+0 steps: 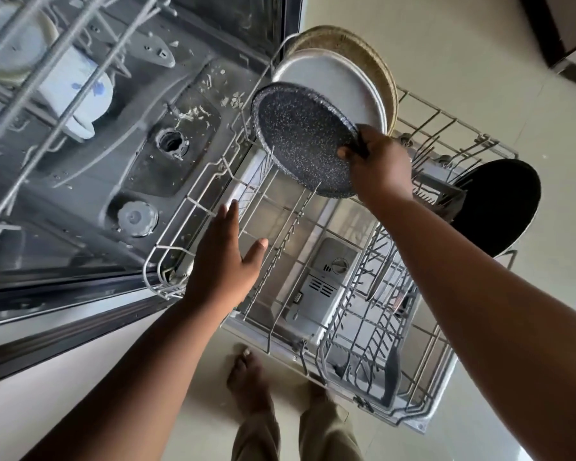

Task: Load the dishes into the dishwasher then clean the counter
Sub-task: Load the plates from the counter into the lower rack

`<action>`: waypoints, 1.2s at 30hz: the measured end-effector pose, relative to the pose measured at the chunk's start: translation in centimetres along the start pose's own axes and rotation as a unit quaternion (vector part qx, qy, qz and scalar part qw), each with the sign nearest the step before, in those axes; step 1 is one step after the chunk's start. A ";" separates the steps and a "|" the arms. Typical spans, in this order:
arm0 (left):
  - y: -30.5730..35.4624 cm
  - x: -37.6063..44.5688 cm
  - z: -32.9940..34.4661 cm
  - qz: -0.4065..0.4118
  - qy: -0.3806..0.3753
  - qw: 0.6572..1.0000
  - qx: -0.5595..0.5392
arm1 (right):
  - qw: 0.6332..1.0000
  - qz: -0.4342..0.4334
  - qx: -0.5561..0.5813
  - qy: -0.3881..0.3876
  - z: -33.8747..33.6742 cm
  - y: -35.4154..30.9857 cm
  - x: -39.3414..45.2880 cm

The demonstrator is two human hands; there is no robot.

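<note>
My right hand (378, 164) grips the rim of a dark speckled plate (300, 134), held on edge over the pulled-out lower rack (193, 202) of the dishwasher. Behind it a grey plate (340, 78) and a tan speckled plate (356, 48) stand upright in the rack's far end. My left hand (223, 257) hovers flat, fingers spread, above the rack's near left side and holds nothing. A black pan (502, 204) stands at the rack's right side.
The dishwasher tub (120, 151) is open at left with food scraps on its floor. The upper rack (40, 71) holds a white cup (77, 91) and a pale dish. The detergent dispenser (330, 277) shows through the rack wires. My bare feet stand on pale tile.
</note>
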State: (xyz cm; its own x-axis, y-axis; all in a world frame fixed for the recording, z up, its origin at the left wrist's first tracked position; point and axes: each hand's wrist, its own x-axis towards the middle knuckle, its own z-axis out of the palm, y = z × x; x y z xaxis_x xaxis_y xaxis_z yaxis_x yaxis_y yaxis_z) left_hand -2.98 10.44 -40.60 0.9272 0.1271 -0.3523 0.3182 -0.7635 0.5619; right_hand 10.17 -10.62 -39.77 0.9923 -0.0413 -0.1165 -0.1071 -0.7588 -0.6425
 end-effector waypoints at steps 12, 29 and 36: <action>0.2 -0.7 0.9 0.003 -0.030 0.999 0.029 | 0.997 0.053 -0.039 -0.033 0.7 0.2 0.7; 1.6 -8.8 -2.2 -0.069 -0.124 0.980 0.142 | 0.911 -0.083 -0.298 -0.273 -1.1 -4.8 -15.4; 0.7 -19.3 -8.5 -0.172 -0.158 0.957 0.173 | 0.810 -0.245 -0.354 -0.398 -4.4 -12.1 -22.8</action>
State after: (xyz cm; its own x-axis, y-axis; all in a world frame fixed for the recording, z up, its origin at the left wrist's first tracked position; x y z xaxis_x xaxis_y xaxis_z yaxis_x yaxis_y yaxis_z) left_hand -18.96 12.87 -27.03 0.6554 0.2531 -0.7116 0.4592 -0.8816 0.1093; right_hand -10.84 -3.34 -25.99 0.5203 0.5963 -0.6113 0.6293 -0.7516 -0.1976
